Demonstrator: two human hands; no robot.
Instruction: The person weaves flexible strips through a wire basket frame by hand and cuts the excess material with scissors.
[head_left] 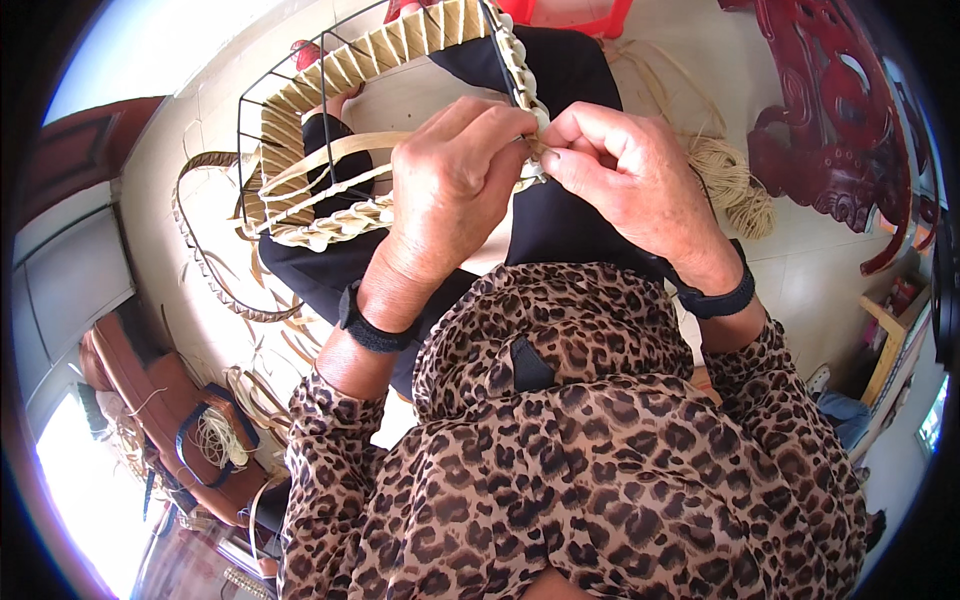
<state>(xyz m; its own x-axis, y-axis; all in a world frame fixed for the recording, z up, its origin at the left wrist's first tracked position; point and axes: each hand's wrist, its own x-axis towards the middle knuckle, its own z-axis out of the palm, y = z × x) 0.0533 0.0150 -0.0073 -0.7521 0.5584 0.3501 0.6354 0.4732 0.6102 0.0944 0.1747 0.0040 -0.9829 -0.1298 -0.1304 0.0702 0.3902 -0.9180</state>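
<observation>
- Because the wire frame (pixel 385 50) appears to rest across your dark-trousered lap (pixel 565 225), both your hands seem free for close finger work.
- Your left hand (pixel 460 175) is at the frame's right edge, fingers bunched around a thin tan strand (pixel 537 146) — probably to steady it.
- Your right hand (pixel 630 165), just outside that edge, pinches with thumb and forefinger at the same spot; which fingers bear the pull, you can't tell.
- A pale flat strip (pixel 345 150) runs from the frame's left end toward your left hand, its far part hidden behind it.
- Coiled cord (pixel 725 180) lies on the floor (pixel 810 280), right of the frame — perhaps put there for easy reach.
- A braided band (pixel 222 295) curves left of the frame, seemingly aside from your fingers.
</observation>
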